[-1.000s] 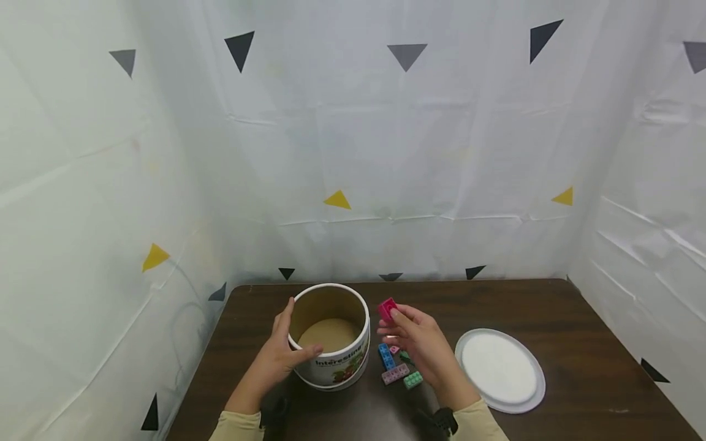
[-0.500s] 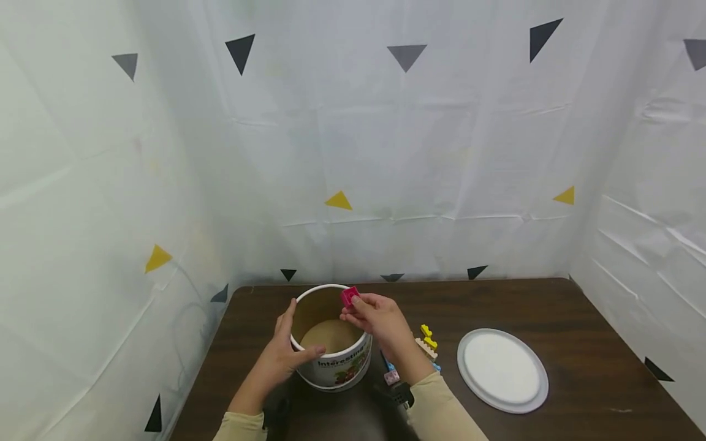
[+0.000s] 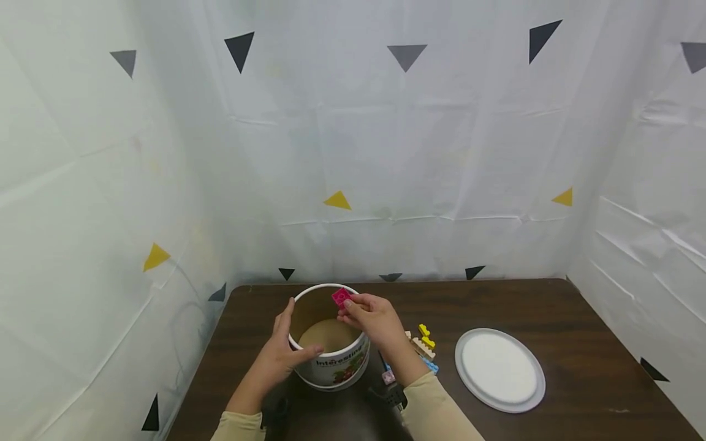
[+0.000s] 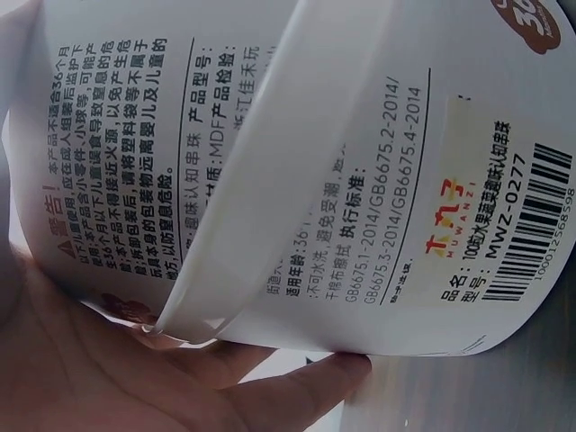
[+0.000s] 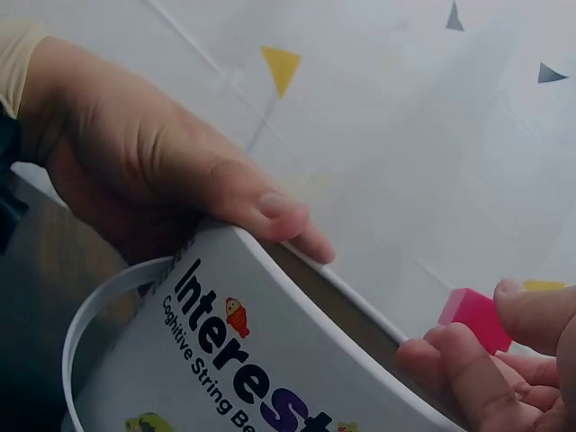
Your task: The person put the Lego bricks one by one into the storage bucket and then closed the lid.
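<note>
A white round bucket with printed lettering stands at the left middle of the table in the head view. My left hand holds it by its left side, with the thumb over the near rim and the fingers along the outer wall. In the left wrist view, those fingers lie against the bucket's wall, near its pale handle strap. Between thumb and fingertips my right hand pinches a pink-red toy building brick, above the right part of the bucket's opening. The right wrist view shows the brick beside the rim.
Several toy bricks lie right of the bucket, partly hidden by the right forearm: yellow ones, a beige one and a light blue one. Farther right a round white lid lies on the dark wooden table. White sheeting surrounds the table.
My right hand has carried the pink-red brick leftward, from over the loose bricks to above the bucket's opening. The left hand has kept its hold on the bucket.
</note>
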The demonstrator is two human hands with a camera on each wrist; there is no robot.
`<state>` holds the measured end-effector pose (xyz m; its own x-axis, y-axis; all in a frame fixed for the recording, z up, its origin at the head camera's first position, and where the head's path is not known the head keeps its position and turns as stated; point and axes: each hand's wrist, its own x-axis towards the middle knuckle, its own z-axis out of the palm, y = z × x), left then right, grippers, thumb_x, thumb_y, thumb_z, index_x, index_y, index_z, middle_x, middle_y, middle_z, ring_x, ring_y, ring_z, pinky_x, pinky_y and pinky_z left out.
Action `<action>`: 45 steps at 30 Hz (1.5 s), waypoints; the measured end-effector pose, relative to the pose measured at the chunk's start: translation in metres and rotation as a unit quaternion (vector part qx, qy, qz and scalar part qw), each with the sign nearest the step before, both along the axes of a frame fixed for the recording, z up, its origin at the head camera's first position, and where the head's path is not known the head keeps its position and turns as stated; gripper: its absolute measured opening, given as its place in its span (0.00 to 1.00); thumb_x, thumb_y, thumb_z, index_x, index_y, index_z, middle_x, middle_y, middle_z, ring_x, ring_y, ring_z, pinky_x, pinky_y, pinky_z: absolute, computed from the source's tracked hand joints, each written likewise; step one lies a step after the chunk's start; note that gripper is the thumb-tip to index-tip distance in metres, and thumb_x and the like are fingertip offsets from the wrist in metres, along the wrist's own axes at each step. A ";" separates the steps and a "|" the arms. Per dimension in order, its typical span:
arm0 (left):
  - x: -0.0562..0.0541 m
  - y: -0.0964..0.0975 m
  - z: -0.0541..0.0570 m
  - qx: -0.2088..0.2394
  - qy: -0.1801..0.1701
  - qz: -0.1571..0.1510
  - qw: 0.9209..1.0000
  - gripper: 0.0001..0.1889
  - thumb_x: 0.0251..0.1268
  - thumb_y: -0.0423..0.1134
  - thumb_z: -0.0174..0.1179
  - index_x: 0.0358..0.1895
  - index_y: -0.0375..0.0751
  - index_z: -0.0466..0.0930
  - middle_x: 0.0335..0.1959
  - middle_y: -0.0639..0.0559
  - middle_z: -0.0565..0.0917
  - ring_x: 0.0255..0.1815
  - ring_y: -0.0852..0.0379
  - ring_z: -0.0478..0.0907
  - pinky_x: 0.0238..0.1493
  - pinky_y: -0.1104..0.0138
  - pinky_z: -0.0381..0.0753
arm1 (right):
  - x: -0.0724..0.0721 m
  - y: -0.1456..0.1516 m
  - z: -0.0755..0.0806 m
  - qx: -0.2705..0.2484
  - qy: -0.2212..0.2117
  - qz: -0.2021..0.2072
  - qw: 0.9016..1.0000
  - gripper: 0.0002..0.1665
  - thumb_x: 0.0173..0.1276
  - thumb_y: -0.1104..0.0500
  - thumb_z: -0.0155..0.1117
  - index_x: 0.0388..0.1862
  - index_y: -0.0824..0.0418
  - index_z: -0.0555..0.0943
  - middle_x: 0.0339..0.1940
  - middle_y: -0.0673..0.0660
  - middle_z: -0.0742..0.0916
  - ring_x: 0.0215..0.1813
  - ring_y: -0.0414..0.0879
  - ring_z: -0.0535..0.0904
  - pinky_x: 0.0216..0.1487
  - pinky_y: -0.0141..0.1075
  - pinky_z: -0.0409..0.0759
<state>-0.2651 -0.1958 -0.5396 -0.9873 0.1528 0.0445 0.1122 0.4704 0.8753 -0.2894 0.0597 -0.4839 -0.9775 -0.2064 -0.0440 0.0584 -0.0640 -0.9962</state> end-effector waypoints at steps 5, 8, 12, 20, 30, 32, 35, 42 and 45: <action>0.000 0.000 -0.001 0.001 0.005 0.004 1.000 0.67 0.60 0.59 0.80 0.92 0.60 0.37 0.87 0.41 0.54 0.78 0.33 0.68 0.77 0.37 0.71 | 0.002 -0.001 0.002 0.011 0.015 -0.001 1.000 0.20 0.81 0.57 0.68 0.64 0.70 0.85 0.50 0.66 0.94 0.51 0.50 0.94 0.56 0.36 0.89; 0.000 0.001 0.000 0.001 0.005 0.002 1.000 0.66 0.61 0.57 0.80 0.92 0.58 0.38 0.87 0.40 0.54 0.78 0.32 0.68 0.77 0.37 0.70 | 0.004 0.000 0.001 0.013 0.019 -0.001 1.000 0.20 0.82 0.58 0.68 0.64 0.70 0.85 0.50 0.66 0.93 0.51 0.50 0.94 0.55 0.34 0.89; 0.000 0.004 0.000 0.003 0.006 0.001 1.000 0.67 0.61 0.57 0.81 0.92 0.56 0.38 0.88 0.39 0.53 0.79 0.31 0.67 0.78 0.36 0.69 | 0.005 0.002 0.001 0.014 0.025 -0.006 1.000 0.19 0.81 0.59 0.68 0.63 0.69 0.86 0.49 0.66 0.93 0.50 0.48 0.93 0.57 0.37 0.89; -0.002 0.006 0.001 0.007 -0.002 -0.004 1.000 0.69 0.59 0.61 0.80 0.92 0.56 0.37 0.89 0.39 0.51 0.81 0.31 0.66 0.79 0.34 0.67 | 0.005 0.004 0.003 0.015 0.023 -0.008 1.000 0.18 0.82 0.58 0.67 0.62 0.69 0.86 0.49 0.64 0.93 0.51 0.47 0.93 0.57 0.34 0.89; 0.000 0.005 0.002 0.002 0.001 -0.009 1.000 0.68 0.60 0.62 0.80 0.92 0.57 0.36 0.90 0.40 0.50 0.83 0.30 0.63 0.79 0.32 0.65 | 0.008 0.004 0.003 -0.002 0.028 -0.002 1.000 0.18 0.82 0.59 0.67 0.63 0.69 0.85 0.51 0.66 0.93 0.53 0.50 0.93 0.62 0.42 0.87; 0.000 0.006 0.003 0.002 0.003 -0.008 1.000 0.68 0.60 0.62 0.80 0.92 0.57 0.36 0.89 0.40 0.50 0.83 0.30 0.63 0.79 0.32 0.65 | 0.009 0.006 0.002 -0.005 0.031 -0.004 0.999 0.19 0.83 0.57 0.66 0.65 0.67 0.85 0.52 0.66 0.93 0.56 0.53 0.93 0.63 0.42 0.86; 0.000 0.007 0.002 0.003 0.005 -0.003 1.000 0.68 0.60 0.61 0.80 0.92 0.55 0.37 0.89 0.39 0.52 0.82 0.30 0.64 0.80 0.32 0.65 | 0.013 0.008 -0.002 -0.015 0.042 -0.007 0.999 0.22 0.83 0.53 0.66 0.67 0.64 0.84 0.55 0.66 0.92 0.60 0.55 0.92 0.65 0.41 0.86; 0.000 0.008 0.002 0.006 0.006 0.003 1.000 0.68 0.59 0.60 0.80 0.92 0.55 0.37 0.88 0.39 0.52 0.82 0.30 0.64 0.80 0.32 0.64 | 0.026 0.017 -0.018 -0.027 0.113 0.004 0.993 0.24 0.88 0.46 0.58 0.72 0.55 0.80 0.61 0.61 0.91 0.66 0.52 0.89 0.74 0.42 0.81; 0.001 0.007 0.001 0.002 0.009 0.005 1.000 0.68 0.59 0.61 0.80 0.92 0.55 0.38 0.88 0.38 0.52 0.82 0.28 0.64 0.79 0.31 0.65 | 0.033 0.024 -0.023 -0.029 0.148 0.031 0.988 0.24 0.91 0.50 0.50 0.75 0.58 0.77 0.65 0.66 0.89 0.68 0.53 0.88 0.75 0.42 0.79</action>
<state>-0.2640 -0.1885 -0.5390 -0.9879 0.1422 0.0627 0.1228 0.4673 0.8755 -0.2559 0.0837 -0.5074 -0.9309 -0.2606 0.2561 -0.2301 -0.1263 -0.9649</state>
